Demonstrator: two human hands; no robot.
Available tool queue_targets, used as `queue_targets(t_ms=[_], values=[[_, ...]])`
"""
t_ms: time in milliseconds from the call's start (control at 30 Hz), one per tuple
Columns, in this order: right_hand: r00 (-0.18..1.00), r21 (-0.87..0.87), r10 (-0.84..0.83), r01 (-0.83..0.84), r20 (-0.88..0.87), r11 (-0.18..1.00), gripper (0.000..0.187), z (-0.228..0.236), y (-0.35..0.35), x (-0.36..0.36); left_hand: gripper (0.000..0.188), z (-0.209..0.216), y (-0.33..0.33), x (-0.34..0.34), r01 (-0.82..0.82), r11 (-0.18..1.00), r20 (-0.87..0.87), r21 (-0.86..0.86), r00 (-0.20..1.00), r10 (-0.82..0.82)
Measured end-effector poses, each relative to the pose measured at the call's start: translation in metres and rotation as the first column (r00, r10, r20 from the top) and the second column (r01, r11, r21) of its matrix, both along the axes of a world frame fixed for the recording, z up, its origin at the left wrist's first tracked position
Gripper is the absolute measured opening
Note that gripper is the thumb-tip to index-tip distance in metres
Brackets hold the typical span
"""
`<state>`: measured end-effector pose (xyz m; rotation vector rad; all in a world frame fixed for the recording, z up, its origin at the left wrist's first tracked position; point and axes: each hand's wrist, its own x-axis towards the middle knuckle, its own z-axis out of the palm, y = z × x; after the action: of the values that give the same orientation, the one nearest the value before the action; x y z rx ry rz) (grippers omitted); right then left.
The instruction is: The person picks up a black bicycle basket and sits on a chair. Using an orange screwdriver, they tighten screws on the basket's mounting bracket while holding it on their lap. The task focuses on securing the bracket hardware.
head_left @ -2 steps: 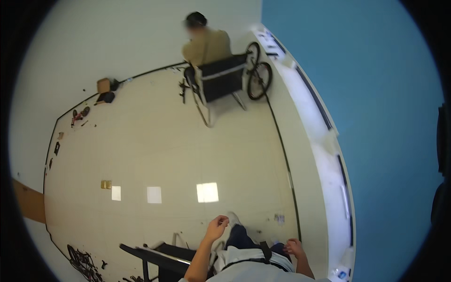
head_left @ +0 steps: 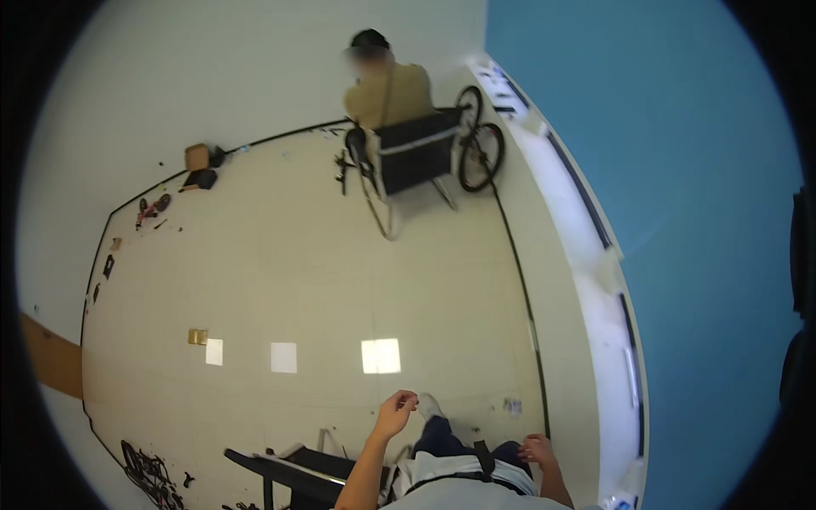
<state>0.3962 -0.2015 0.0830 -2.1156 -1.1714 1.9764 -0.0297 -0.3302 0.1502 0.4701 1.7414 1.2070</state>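
My left hand [head_left: 396, 412] is held out in front of me over the pale floor, with its fingers loosely bent and nothing visible in it. Just beyond it shows my white shoe [head_left: 428, 405]. Down by my right hip hangs my right hand [head_left: 537, 449], also empty, its fingers slightly curled and apart. Next to my left forearm stands a black chair [head_left: 310, 480] with a pale metal frame, partly hidden by the arm. Neither hand touches the chair.
At the far wall a person [head_left: 399, 93] sits in a black chair [head_left: 416, 157] beside bicycle wheels [head_left: 482, 157]. A long white ledge [head_left: 586, 306] runs along the right wall. An open cardboard box [head_left: 197, 156], a gold-coloured box [head_left: 197, 337] and black bicycle parts [head_left: 149, 472] lie leftward.
The whole view has shifted slightly, so the room appears a little farther right and lower. Both my hands keep nearly the same pose.
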Motion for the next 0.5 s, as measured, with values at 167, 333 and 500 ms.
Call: queue_targets(t_ms=[167, 333, 500], values=[[0.997, 0.116, -0.073, 0.074, -0.012, 0.990, 0.038, -0.011, 0.098, -0.098, 0.024, 0.005, -0.018, -0.156, -0.279, 0.959, -0.135, 0.050, 0.949, 0.284], [0.994, 0.077, -0.072, 0.065, 0.085, 0.995, 0.037, -0.035, 0.167, -0.183, 0.024, -0.033, -0.107, -0.229, -0.587, 0.796, -0.075, -0.147, 0.809, 0.583], [0.968, -0.058, 0.160, -0.152, 0.192, 0.987, 0.034, -0.068, 0.200, -0.342, 0.022, -0.121, -0.221, -0.222, -0.666, 0.533, 0.101, -0.522, 0.572, 0.814]])
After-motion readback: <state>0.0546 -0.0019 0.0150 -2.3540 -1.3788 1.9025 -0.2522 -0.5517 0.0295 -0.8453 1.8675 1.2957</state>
